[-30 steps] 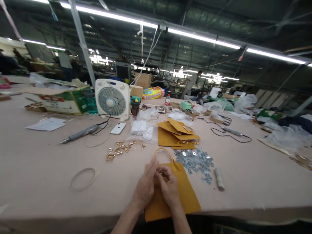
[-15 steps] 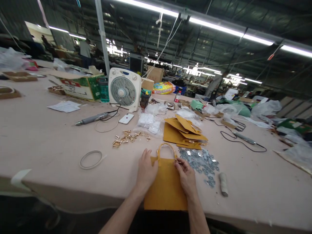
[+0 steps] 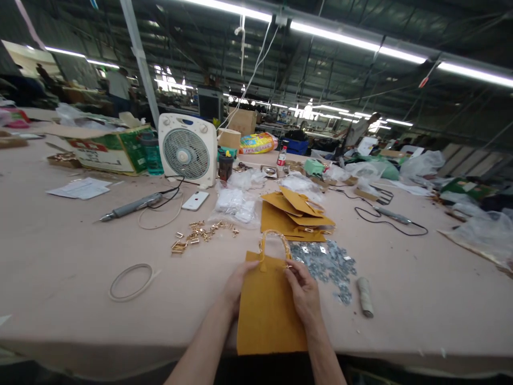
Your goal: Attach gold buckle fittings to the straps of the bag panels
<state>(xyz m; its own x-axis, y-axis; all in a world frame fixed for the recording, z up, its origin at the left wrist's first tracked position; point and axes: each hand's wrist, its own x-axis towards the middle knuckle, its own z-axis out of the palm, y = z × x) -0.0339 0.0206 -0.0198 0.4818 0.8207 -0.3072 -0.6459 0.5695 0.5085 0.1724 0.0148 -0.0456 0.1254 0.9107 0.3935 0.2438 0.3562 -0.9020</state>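
A mustard-yellow flat bag piece point(image 3: 267, 310) with a looped handle point(image 3: 274, 238) lies at the table's near edge. My left hand point(image 3: 235, 286) grips its left edge, fingers curled under the material. My right hand point(image 3: 303, 291) rests on the upper right of the piece, its fingertips pinched on a small gold fitting point(image 3: 288, 265) at the handle's base. A heap of small silver metal parts point(image 3: 326, 264) lies just right of my right hand. Gold clasps point(image 3: 198, 235) are scattered to the upper left.
A stack of yellow pieces point(image 3: 294, 216) sits beyond the bag. Also on the table: a white fan point(image 3: 187, 155), a phone point(image 3: 194, 200), a grey pen-like tool point(image 3: 128, 207), a tape ring point(image 3: 130, 281), a thread spool point(image 3: 365, 297), plastic bags point(image 3: 236, 206), a green carton point(image 3: 108, 152).
My left hand slid from flat on the piece's top left to gripping its left edge. My right hand stays pinched at the handle base. The camera view shifted slightly.
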